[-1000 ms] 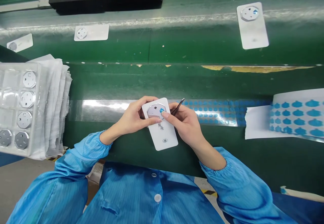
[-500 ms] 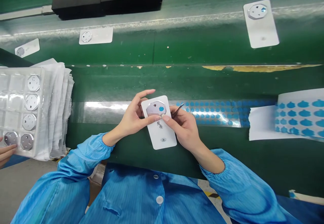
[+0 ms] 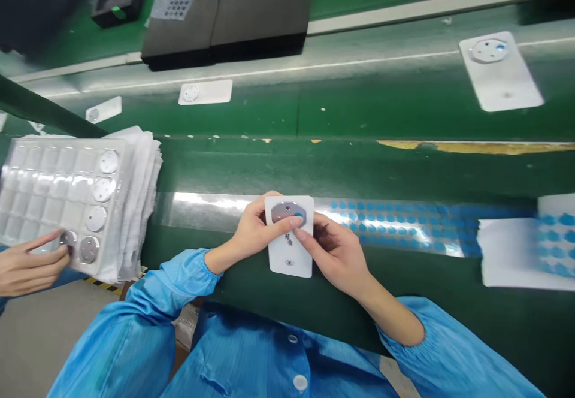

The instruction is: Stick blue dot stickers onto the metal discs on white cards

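One white round-cornered rectangular panel (image 3: 290, 254) with silver octagonal disc (image 3: 283, 211), frame centre, clamped between thumbs and part-hidden fingers of left hand (image 3: 257, 229) and right hand (image 3: 338, 253), best steadied under light thumb pressure.

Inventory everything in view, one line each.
held card: one, white with silver disc, centre
other cards: at least three, white, far bench
tray: one, clear, left
tray discs: five, silver, tray's right
paper stack: one, white, beneath tray
strip: one, clear with blue dots, across bench
dotted sheet: one, white and blue, right edge
box: one or two, black, far side
bench: one, green, throughout
co-worker's hand: one, bare, at tray
left grip: one, bare, on card
right grip: one, bare, on card
sleeves: two, blue, bottom
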The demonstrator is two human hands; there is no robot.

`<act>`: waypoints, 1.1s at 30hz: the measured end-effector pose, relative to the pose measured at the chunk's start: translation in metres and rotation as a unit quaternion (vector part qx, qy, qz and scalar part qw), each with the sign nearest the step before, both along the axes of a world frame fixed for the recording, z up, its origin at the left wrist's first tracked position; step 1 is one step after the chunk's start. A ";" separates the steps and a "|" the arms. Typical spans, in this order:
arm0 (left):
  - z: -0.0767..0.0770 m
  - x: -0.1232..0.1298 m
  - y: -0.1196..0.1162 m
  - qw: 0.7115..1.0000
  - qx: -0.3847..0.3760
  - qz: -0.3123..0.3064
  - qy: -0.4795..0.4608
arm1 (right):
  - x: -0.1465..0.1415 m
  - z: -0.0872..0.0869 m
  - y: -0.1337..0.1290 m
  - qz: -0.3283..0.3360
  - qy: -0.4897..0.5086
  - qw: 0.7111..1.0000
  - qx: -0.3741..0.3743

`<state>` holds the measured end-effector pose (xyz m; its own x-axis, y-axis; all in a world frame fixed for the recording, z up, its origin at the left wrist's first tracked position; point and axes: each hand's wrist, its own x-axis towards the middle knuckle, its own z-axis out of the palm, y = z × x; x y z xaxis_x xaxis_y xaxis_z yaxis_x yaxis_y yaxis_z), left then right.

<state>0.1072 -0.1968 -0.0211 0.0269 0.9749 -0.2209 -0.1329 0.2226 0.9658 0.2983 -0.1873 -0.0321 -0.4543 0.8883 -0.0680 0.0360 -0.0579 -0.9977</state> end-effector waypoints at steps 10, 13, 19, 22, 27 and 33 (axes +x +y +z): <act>0.002 -0.005 0.006 0.982 -0.044 0.114 -0.144 | -0.008 -0.004 -0.002 0.067 -0.028 0.991 0.112; 0.003 -0.006 0.008 0.976 -0.066 0.144 -0.152 | -0.010 -0.003 -0.001 0.062 -0.032 0.989 0.130; 0.007 -0.013 0.015 0.962 -0.079 0.202 -0.163 | -0.012 -0.003 0.001 0.057 -0.049 0.988 0.139; 0.009 -0.015 0.017 0.962 -0.095 0.186 -0.178 | -0.014 -0.005 0.001 0.052 -0.053 0.987 0.143; 0.012 -0.013 0.016 0.958 -0.109 0.168 -0.207 | -0.012 -0.006 -0.003 0.064 -0.059 0.982 0.168; 0.009 -0.011 0.019 0.951 -0.095 0.225 -0.191 | -0.009 -0.005 -0.005 0.094 -0.075 0.979 0.164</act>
<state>0.0966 -0.1778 -0.0125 -0.2707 0.8497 -0.4524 -0.5891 0.2255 0.7760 0.2889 -0.1927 -0.0373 -0.6185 0.7751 0.1290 0.1628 0.2870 -0.9440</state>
